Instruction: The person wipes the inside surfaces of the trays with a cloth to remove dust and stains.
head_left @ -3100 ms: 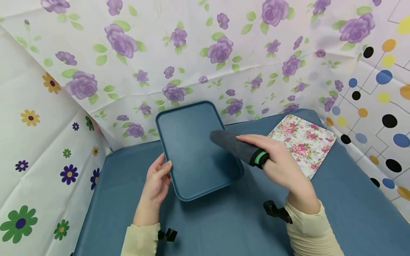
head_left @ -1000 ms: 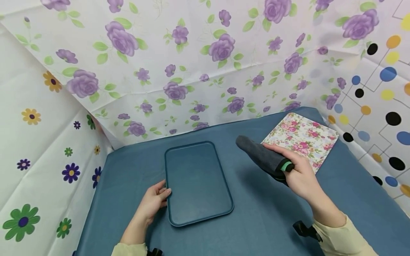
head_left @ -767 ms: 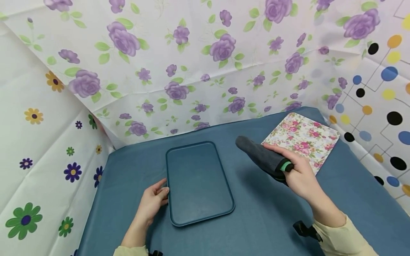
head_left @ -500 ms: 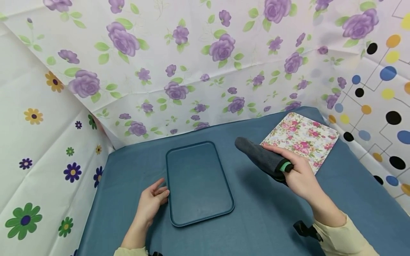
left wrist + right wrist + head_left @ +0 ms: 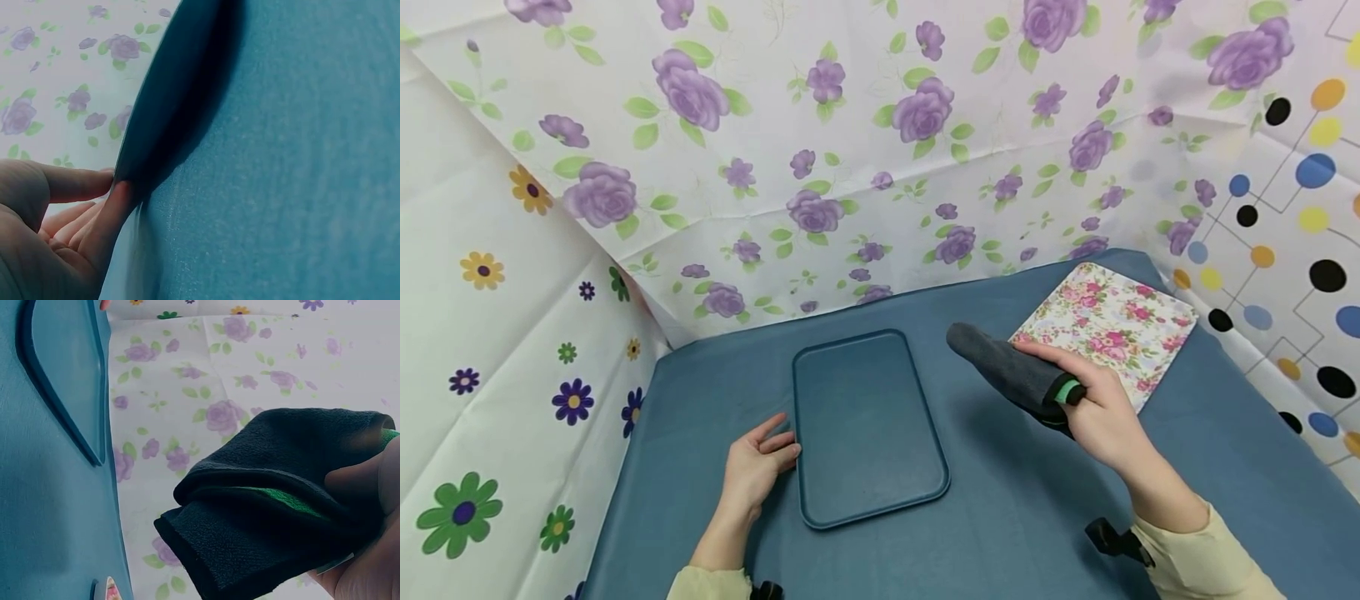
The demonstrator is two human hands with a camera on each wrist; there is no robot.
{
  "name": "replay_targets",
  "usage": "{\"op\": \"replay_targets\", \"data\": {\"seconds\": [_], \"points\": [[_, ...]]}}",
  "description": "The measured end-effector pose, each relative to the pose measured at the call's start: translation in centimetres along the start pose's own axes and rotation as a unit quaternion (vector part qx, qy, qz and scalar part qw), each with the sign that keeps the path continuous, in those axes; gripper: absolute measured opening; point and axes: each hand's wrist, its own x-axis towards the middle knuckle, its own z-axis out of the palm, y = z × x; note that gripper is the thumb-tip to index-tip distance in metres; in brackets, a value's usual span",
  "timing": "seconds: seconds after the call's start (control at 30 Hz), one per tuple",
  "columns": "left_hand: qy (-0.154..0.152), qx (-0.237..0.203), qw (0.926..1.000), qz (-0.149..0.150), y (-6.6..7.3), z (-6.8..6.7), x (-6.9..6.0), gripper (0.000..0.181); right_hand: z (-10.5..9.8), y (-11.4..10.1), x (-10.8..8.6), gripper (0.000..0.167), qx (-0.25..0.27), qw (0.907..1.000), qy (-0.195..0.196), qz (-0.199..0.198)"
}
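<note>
The blue rectangular tray [image 5: 871,433] lies flat on the blue-covered table. At its left edge is my left hand [image 5: 752,471], with loosely extended fingers whose tips touch the rim; the left wrist view shows the thumb and a fingertip at the edge of the tray [image 5: 165,94]. My right hand [image 5: 1105,417] grips a folded dark grey cloth [image 5: 1007,367] above the table, right of the tray. In the right wrist view the cloth [image 5: 269,487] hangs in folds with a green strip showing, and the right hand [image 5: 375,550] holds its end.
A square board with a pink floral print [image 5: 1112,325] lies at the back right of the table [image 5: 715,383], partly behind the right hand. Floral and dotted sheets [image 5: 880,125] hang around the back and sides.
Earlier the tray was raised and tilted in my left hand, with the cloth over it. It now lies flat, the left fingers have loosened, and the right hand has moved right with the cloth.
</note>
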Motion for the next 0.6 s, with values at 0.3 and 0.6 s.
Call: {"op": "replay_targets", "data": {"seconds": [0.3, 0.6], "points": [[0.021, -0.027, 0.9994, 0.004, -0.15, 0.01, 0.14, 0.057, -0.06, -0.07, 0.03, 0.092, 0.014, 0.9999, -0.005, -0.008], [0.047, -0.062, 0.9963, 0.035, 0.02, 0.12, 0.18, 0.038, -0.24, 0.11, 0.01, 0.095, 0.019, 0.9997, -0.017, -0.002]]}}
